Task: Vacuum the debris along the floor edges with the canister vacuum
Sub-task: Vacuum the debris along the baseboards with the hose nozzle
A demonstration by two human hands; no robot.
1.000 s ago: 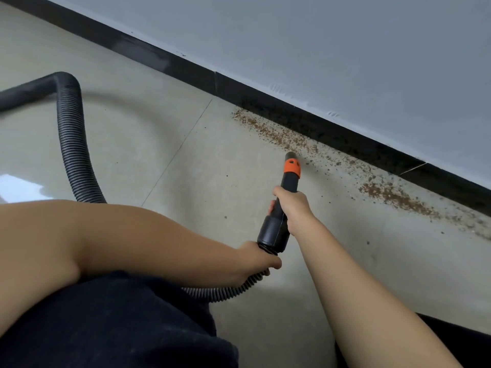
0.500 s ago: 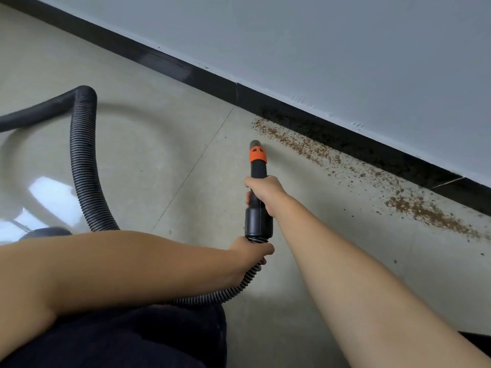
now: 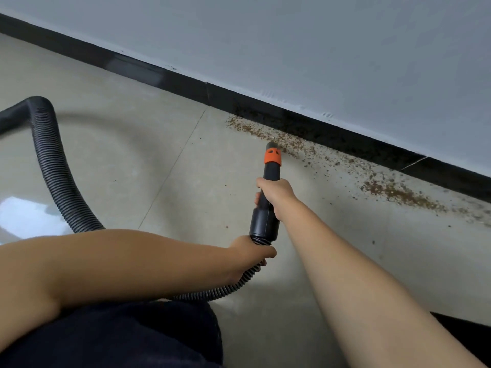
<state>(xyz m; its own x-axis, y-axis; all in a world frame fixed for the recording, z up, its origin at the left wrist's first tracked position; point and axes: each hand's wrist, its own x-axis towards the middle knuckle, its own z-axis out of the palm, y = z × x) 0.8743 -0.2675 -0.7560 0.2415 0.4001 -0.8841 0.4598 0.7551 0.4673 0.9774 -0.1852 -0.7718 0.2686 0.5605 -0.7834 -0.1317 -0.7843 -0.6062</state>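
The right hand (image 3: 276, 192) grips the nozzle (image 3: 271, 179), its tip at the near end of the debris (image 3: 393, 192) strewn along the baseboard (image 3: 332, 134), the left hand (image 3: 252, 252) holds the hose (image 3: 61, 181); most of the trail looks left to vacuum.

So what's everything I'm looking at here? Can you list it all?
vacuum nozzle: one, black with an orange band, tip at the near edge of the debris
hose: one, black and ribbed, looping over the floor on the left
debris: brown crumbs, scattered along the foot of the wall
skirting board: one, black strip under the wall
wall: pale grey
floor: beige tiles
dark clothing: over the person's lap, bottom
left hand: holds the hose just behind the nozzle
right hand: grips the nozzle at mid-length
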